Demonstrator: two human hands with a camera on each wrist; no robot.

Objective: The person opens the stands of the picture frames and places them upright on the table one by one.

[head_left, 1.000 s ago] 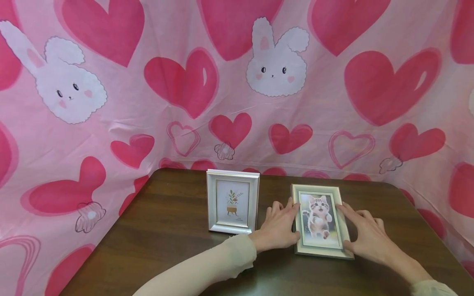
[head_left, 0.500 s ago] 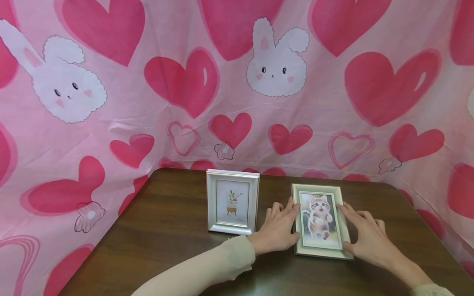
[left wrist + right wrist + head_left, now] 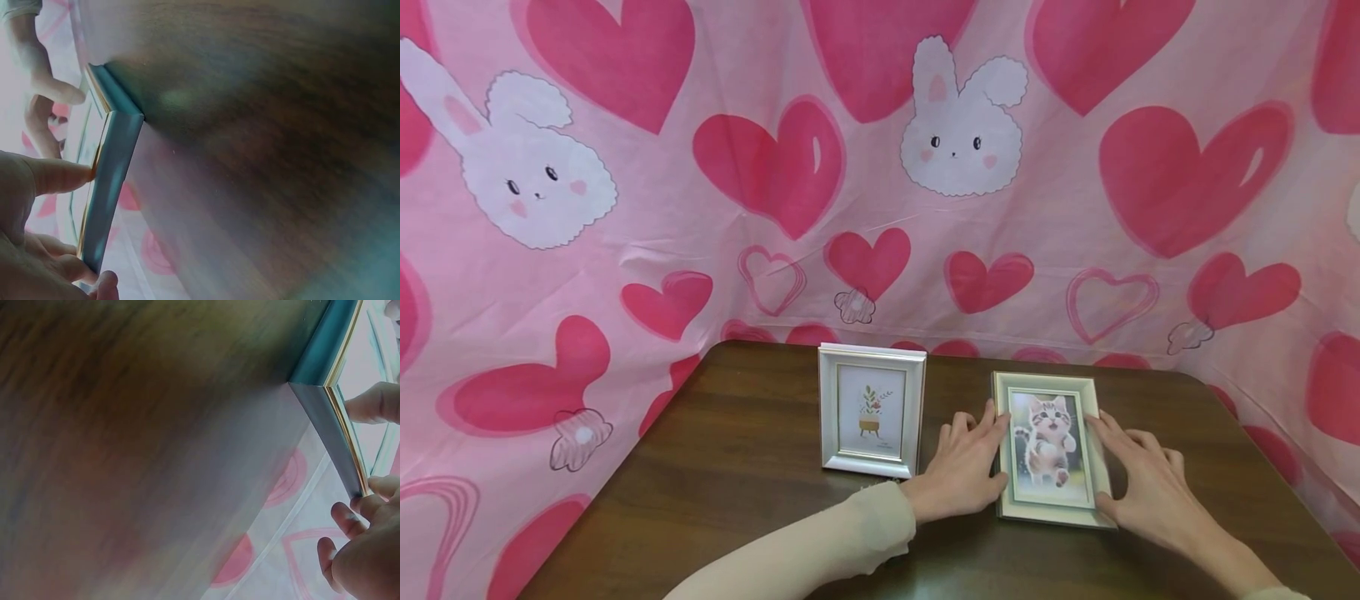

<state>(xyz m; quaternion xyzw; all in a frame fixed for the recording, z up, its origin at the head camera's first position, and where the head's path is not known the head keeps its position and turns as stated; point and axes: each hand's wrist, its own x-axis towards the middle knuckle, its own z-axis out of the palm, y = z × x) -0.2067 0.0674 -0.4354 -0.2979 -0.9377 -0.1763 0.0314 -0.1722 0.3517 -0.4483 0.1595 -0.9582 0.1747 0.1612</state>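
Observation:
A cream picture frame (image 3: 1051, 512) with a kitten picture leans back on the table, its lower edge at the tabletop. My left hand (image 3: 964, 467) grips its left side, thumb low and fingers higher up. Along the right side, my right hand (image 3: 1157, 492) holds it the same way. The left wrist view shows the thumb (image 3: 65, 176) at the front rim and fingers by the frame's edge (image 3: 112, 181). In the right wrist view, the thumb (image 3: 375, 405) lies over the front rim. The back of the frame is hidden in the head view.
A white picture frame (image 3: 829, 408) with a potted-plant print stands upright left of my left hand, close to the forearm. The dark wooden table (image 3: 722, 442) has rounded back corners. Behind it hangs a pink cloth (image 3: 1060, 208) with hearts and rabbits.
The kitten frame's upper right part has shifted very slightly to the right, and the fingers with it. Both hands keep their hold. The white frame has not moved.

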